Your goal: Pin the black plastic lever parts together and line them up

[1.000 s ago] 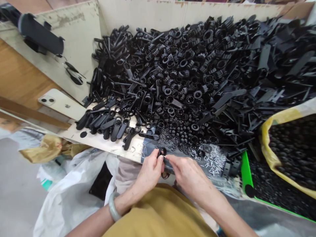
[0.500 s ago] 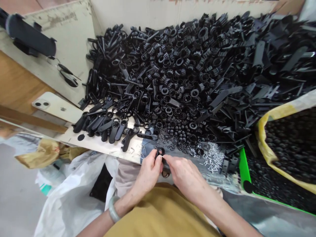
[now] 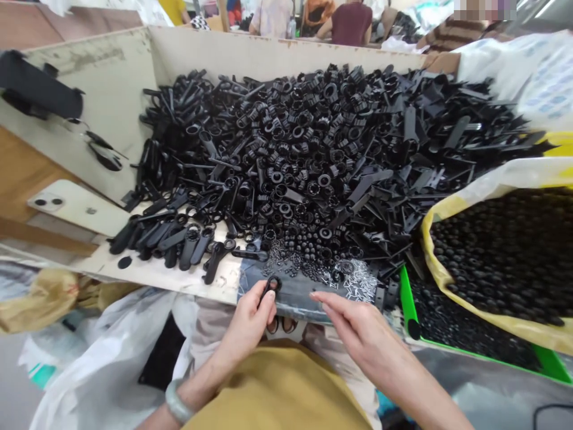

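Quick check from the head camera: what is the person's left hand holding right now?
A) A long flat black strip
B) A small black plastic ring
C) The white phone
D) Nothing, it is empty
B. The left hand pinches a small black plastic ring at its fingertips, while the right hand is open and holds nothing.

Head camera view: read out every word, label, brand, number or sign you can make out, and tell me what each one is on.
No words or numbers are readable. The white phone shows only a small logo on its back, apparently Apple's; the blue print on the white sack and the red marks on the tan paper bag are too blurred to read.
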A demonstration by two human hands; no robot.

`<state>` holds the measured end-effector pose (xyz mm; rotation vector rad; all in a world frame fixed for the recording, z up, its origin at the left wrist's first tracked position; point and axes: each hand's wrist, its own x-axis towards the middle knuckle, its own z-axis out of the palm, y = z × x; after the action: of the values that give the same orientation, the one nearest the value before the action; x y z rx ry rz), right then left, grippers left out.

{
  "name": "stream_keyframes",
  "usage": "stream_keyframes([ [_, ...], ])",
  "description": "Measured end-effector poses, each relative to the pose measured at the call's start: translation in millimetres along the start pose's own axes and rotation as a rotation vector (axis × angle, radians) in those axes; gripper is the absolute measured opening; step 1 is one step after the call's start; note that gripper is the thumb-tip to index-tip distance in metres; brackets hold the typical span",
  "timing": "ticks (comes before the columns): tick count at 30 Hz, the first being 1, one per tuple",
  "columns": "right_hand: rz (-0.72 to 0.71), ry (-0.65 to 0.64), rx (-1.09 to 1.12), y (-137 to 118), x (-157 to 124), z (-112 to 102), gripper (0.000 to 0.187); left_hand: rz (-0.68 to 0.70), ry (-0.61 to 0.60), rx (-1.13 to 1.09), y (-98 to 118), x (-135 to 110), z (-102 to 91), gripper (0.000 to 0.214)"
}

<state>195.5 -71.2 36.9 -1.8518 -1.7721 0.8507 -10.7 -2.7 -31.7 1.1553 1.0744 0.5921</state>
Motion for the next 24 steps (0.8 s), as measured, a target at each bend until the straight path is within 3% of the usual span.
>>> stream_keyframes([
  [5,-0.119,-0.016,0.131,2.4,-2.1,23.3,0.036,-0.151,-0.099,-0.352,12.5,-1.7,8.5,0.047],
  [11,-0.186,0.070,-0.079,2.6,12.9,56.7,0.038,-0.214,-0.106,-0.458,10.9,-5.0,8.2,0.051],
  [24,-0.153,-0.037,-0.282,5.2,19.1,54.3,0.040,-0.223,-0.128,-0.487,11.1,-5.3,5.0,0.042],
])
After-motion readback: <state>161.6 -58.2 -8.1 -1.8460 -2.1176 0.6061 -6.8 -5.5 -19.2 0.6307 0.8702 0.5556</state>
